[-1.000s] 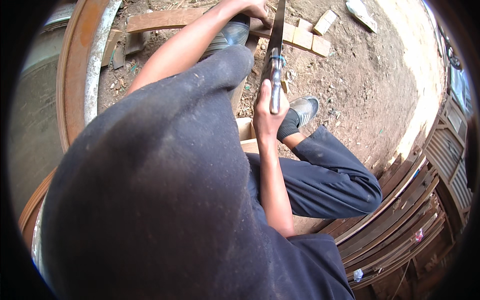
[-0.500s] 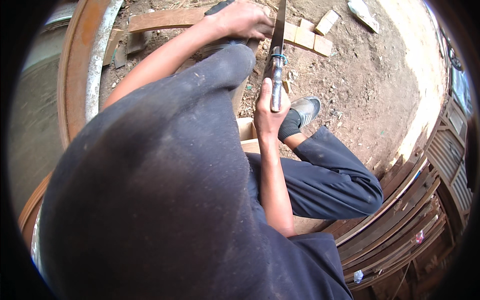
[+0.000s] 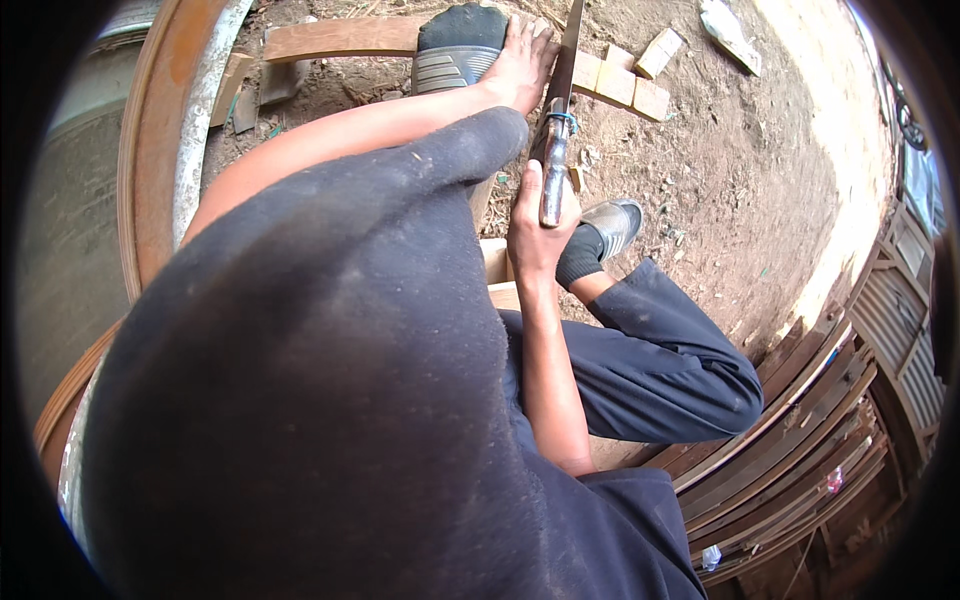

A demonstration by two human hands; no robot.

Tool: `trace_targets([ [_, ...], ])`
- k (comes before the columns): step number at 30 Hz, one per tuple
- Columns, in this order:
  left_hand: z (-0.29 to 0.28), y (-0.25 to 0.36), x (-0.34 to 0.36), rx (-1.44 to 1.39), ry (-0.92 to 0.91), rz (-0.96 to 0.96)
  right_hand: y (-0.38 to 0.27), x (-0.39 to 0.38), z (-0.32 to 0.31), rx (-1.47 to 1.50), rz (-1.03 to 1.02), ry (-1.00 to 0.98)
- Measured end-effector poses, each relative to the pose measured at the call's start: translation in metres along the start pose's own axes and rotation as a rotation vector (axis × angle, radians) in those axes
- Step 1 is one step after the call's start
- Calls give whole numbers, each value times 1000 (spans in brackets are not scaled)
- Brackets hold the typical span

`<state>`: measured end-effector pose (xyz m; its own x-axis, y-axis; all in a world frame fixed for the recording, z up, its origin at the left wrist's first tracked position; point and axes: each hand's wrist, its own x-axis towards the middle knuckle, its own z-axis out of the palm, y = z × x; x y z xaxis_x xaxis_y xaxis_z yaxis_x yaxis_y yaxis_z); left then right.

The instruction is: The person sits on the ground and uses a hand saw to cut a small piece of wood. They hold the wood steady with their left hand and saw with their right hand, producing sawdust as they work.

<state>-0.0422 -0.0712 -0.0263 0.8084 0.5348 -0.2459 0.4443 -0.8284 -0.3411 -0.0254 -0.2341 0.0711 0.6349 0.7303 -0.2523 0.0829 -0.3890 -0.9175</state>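
My right hand (image 3: 542, 215) grips the handle of a handsaw (image 3: 560, 75), whose dark blade points away from me across a long wooden strip (image 3: 330, 40). Close to the left of the blade, my left hand (image 3: 518, 70) lies with fingers stretched out over the strip, beside my sandalled left foot (image 3: 460, 62). Whether it presses on the wood I cannot tell. Below the strip, a wooden support (image 3: 478, 200) and part of a wooden box (image 3: 495, 260) show past my dark clothing, which hides much of what is underneath.
Short wood blocks (image 3: 660, 50) and a pale wrapped piece (image 3: 730, 35) lie on the dirt. Weathered boards (image 3: 155, 150) stand at the left. Long planks (image 3: 790, 430) are stacked at the lower right, below corrugated metal (image 3: 895, 300). My right foot (image 3: 612, 225) rests right of the saw.
My left hand has shifted, its bent fingers now stretched out beside the blade, and more of my left foot shows. The saw and my right hand have barely moved.
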Motion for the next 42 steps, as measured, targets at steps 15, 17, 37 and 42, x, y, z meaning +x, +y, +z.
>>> trace_targets([
  [15, -6, -1, -2, -96, 19, 45, 1, 0, -5, -65, -51, -29],
  [17, -8, -1, -2, -99, 22, 57, 5, -5, -12, -83, -41, -33],
  [37, -19, -2, -8, 5, -61, -14, 7, 6, -14, 23, 52, -24],
  [42, -25, -2, -6, 25, -101, -15, 9, 3, -17, -32, -24, -2],
])
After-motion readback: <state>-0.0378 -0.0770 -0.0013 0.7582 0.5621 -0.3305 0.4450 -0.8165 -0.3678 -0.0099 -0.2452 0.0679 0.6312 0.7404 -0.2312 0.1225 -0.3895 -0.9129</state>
